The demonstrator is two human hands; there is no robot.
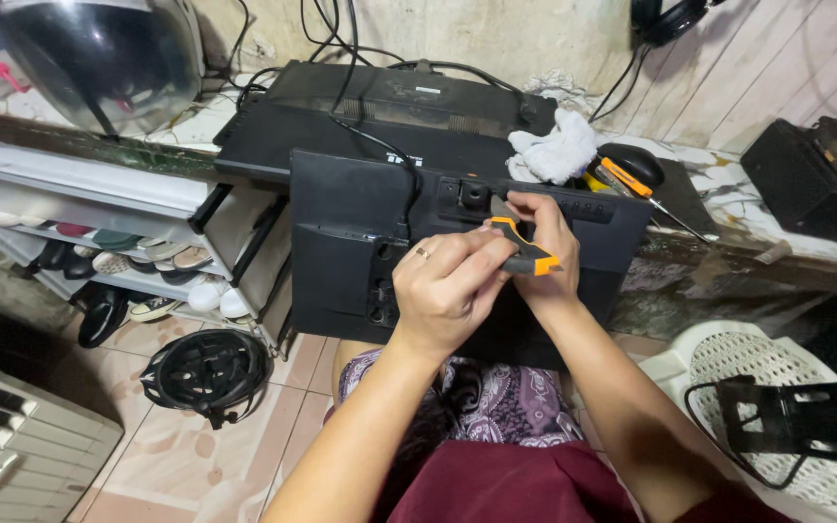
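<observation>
A black monitor (341, 242) leans back-side up from my lap against the ledge. My left hand (448, 286), with a ring on one finger, is closed around the black and orange handle of a screwdriver (523, 250). My right hand (542, 242) grips the same tool nearer its tip, which points at the square mount recess (474, 195) on the monitor's back. The tip itself is hidden behind my fingers.
A second black monitor (380, 111) lies flat on the ledge with a white cloth (556, 150), another orange-handled tool (632, 182) and a mouse (636, 160). A shoe rack (118, 252) and helmet (207, 373) are left; a white plastic stool (777, 387) with a black bracket (787, 418) is right.
</observation>
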